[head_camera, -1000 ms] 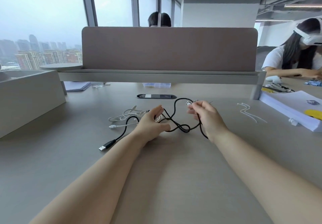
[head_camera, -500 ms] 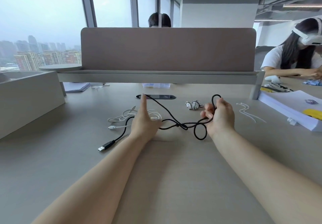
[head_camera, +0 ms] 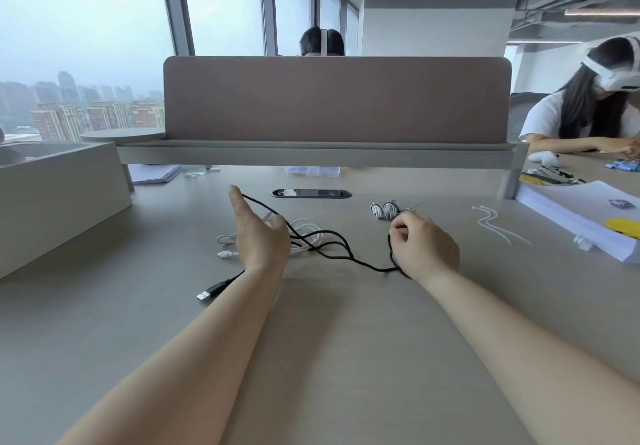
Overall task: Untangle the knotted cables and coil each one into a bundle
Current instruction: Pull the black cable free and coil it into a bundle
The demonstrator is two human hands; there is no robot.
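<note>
Fingers (head_camera: 238, 202) of the left hand (head_camera: 259, 240) stand straight and spread, the thin black cable (head_camera: 346, 256) hooked over their tips; the right hand (head_camera: 426, 249) curls round its other stretch. Its silver USB plug (head_camera: 210, 291) lies on the grey bench (head_camera: 329, 340), the cable crossing a loose white cable (head_camera: 306, 228); two striped black-and-white bundles (head_camera: 384, 209) sit just beyond the right hand.

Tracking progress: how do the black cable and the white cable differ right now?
The black cable is lifted, strung between left hand and right hand; the white cable lies on the desk. Black ends in a USB plug, white in a small white connector. Neither is coiled.
</note>
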